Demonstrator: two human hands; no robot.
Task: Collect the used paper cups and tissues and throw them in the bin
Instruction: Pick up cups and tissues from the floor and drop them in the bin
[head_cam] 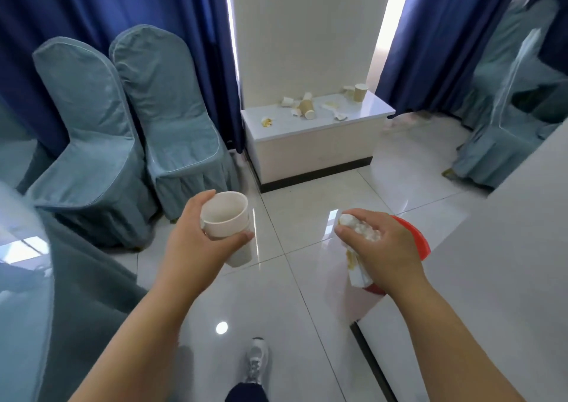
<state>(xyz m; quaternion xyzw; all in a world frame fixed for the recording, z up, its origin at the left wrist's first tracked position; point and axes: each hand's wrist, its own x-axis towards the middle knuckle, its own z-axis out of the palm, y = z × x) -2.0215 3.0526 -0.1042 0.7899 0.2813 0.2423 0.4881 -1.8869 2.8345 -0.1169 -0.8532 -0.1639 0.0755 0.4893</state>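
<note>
The low white table (313,151) against the pillar carried the mess. A brown paper cup (360,92) stood upright at its far right corner and another brown cup (307,109) lay on its side near the middle, mouth toward the room. Small white cups (287,101) were tipped over behind that one, and crumpled, stained tissues (266,121) were scattered across the top. Well in front of the table, the person's left hand (196,245) gripped a white paper cup (226,217) round its side. The cup's inside was bare, and what looked like a second cup sat sleeved beneath it. The right hand (387,248) was clenched on a wad of stained tissue (361,232), held over a red bin (421,243) standing on the floor nearer than the table. The hand hid the bin's inside, so I could not tell its contents. Two covered chairs (172,110) stood left of the table.
</note>
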